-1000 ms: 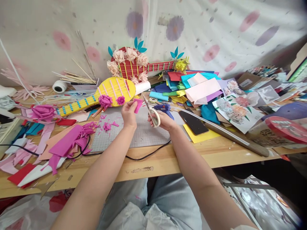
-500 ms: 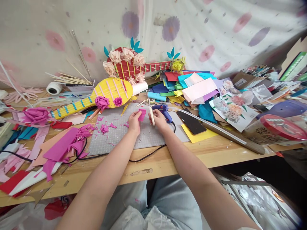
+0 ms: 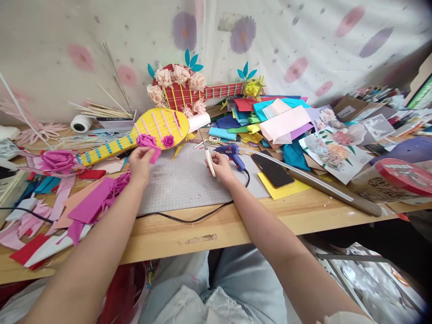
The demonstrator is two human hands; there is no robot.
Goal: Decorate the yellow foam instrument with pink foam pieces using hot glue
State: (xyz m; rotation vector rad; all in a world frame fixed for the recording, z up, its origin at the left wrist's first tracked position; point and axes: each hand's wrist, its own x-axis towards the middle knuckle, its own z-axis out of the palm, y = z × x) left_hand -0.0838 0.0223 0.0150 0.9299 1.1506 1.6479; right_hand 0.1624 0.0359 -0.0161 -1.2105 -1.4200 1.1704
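Observation:
My left hand (image 3: 140, 164) pinches a small magenta paper piece (image 3: 155, 155) just in front of the yellow paper guitar (image 3: 157, 126), close to its magenta flower (image 3: 146, 140). Over the grey cutting mat (image 3: 178, 184), my right hand (image 3: 220, 167) is closed around the pale handles of a pair of scissors (image 3: 209, 163); the blades point away from me and look parted. A blue glue gun (image 3: 231, 154) lies just beyond the right hand. Magenta paper scraps (image 3: 91, 202) lie left of the mat, partly behind my left forearm.
Behind stands a red paper guitar (image 3: 216, 92) with pale roses. Stacked coloured paper (image 3: 285, 123) covers the back right. A phone (image 3: 273, 170), a long ruler-like strip (image 3: 324, 189) and a red-lidded tub (image 3: 401, 180) lie to the right. A black cord (image 3: 189, 221) crosses the mat's front edge.
My left hand has moved left from the scissors to the yellow guitar with the magenta paper. The loose magenta bits on the mat's left are gone from view there. The right hand stays nearly in place.

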